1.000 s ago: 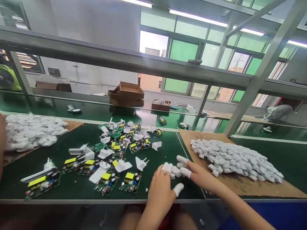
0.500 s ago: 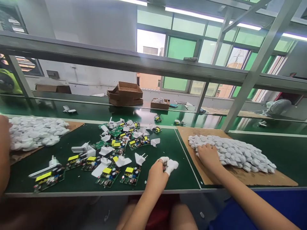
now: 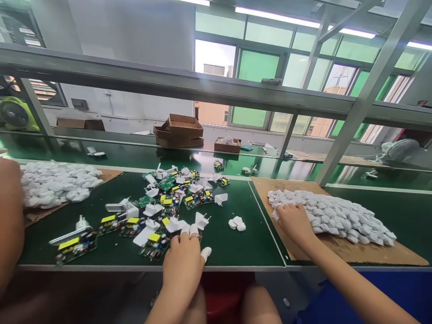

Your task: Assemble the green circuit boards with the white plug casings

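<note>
Now | left hand (image 3: 184, 255) at circuit boards (image 3: 154, 239) | right hand (image 3: 293, 219) at white pile (image 3: 340, 217) | grips unclear

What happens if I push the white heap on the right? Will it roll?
Those white lumps would probably spread apart, since they're heaped without walls around them. They likely wouldn't roll far, because they look flattish and uneven.

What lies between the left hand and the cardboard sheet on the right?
In the head view, white pieces lie right of the left hand, then a white line beside the cardboard sheet.
</note>
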The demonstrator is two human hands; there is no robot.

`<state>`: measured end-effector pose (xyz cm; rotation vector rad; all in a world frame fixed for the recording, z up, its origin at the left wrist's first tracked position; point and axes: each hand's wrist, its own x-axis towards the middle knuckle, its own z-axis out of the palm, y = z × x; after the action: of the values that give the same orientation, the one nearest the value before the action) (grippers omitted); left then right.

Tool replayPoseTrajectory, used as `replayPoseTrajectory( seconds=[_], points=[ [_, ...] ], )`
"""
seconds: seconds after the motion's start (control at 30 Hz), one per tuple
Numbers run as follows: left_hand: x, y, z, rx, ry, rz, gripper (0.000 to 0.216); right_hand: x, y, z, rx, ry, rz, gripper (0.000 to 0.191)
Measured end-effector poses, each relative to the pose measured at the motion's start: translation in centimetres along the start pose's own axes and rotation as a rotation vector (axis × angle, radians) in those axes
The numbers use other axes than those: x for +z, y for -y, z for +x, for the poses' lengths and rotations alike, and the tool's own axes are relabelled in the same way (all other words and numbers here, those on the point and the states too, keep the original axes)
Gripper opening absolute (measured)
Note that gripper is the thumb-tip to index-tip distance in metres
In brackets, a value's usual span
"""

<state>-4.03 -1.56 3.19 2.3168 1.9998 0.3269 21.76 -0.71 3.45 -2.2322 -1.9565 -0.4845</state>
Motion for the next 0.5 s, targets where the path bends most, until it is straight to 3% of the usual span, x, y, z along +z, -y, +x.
replayPoseTrajectory(
  seconds=[0.07, 0.13, 0.23, 0.33, 0.43, 0.5],
  points=[
    [0.3, 0.1, 0.4, 0.027, 0.0, -0.077, 0.031, -0.3, 1.6, -0.2, -0.003, 0.023, 0.127, 0.011],
    [0.6, -0.2, 1.2, 0.055, -0.003, -0.342, 0.029, -0.6, 3.3, -0.2, -0.024, 0.037, 0.264, 0.012],
    [0.8, -1.1, 2.4, -0.038, 0.062, -1.099, 0.032, -0.7, 5.5, -0.2, -0.017, -0.04, 0.782, 0.026],
    [1.2, -2.4, 3.3, -0.26, 0.307, -1.842, 0.031, 0.0, 7.2, -0.7, 0.11, -0.187, 1.379, 0.035],
    [2.1, -3.6, 3.8, -0.336, 0.561, -2.219, 0.03, 1.3, 8.4, -1.7, 0.127, -0.239, 1.525, 0.03],
    [2.8, -4.2, 3.7, -0.324, 0.579, -2.258, 0.027, 2.1, 8.8, -2.3, 0.035, -0.249, 1.46, 0.023]
  ],
)
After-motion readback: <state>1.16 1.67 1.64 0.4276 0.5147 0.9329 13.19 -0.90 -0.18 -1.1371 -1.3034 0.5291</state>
